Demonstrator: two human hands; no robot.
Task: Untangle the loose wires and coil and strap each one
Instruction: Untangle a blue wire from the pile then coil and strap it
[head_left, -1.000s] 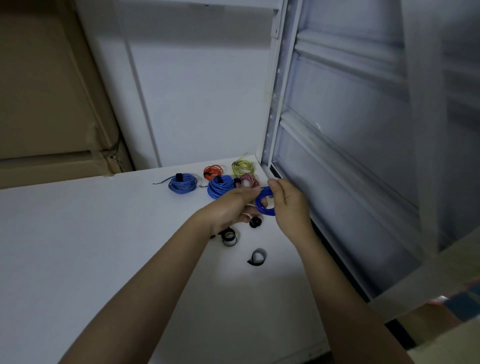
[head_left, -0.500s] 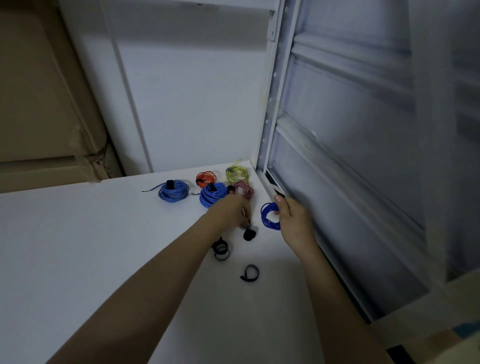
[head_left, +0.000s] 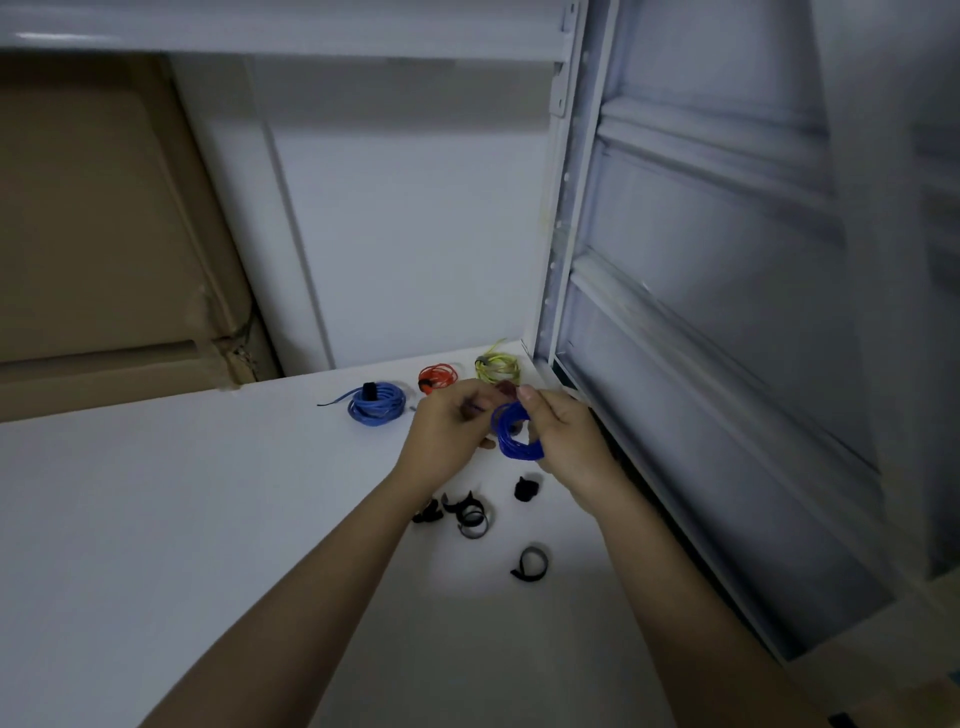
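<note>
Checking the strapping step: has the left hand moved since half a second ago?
Yes. The left hand rose from beside the loose black straps on the table, meeting the dark blue wire coil in the right hand.

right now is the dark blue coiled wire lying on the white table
No, the dark blue coiled wire is held above the white table by the right hand.

Held wire coil (head_left: 514, 434): deep blue
Strapped coil (head_left: 377, 404): lighter blue, black strap
Small coil (head_left: 438, 376): orange-red
Corner coil (head_left: 497, 367): yellow-green
Loose straps (head_left: 470, 514): black, one greyish
Single strap (head_left: 531, 563): black and grey
Tabletop (head_left: 156, 519): plain white
Side panel (head_left: 727, 364): pale grey-blue
Cardboard (head_left: 104, 234): tan brown
</note>
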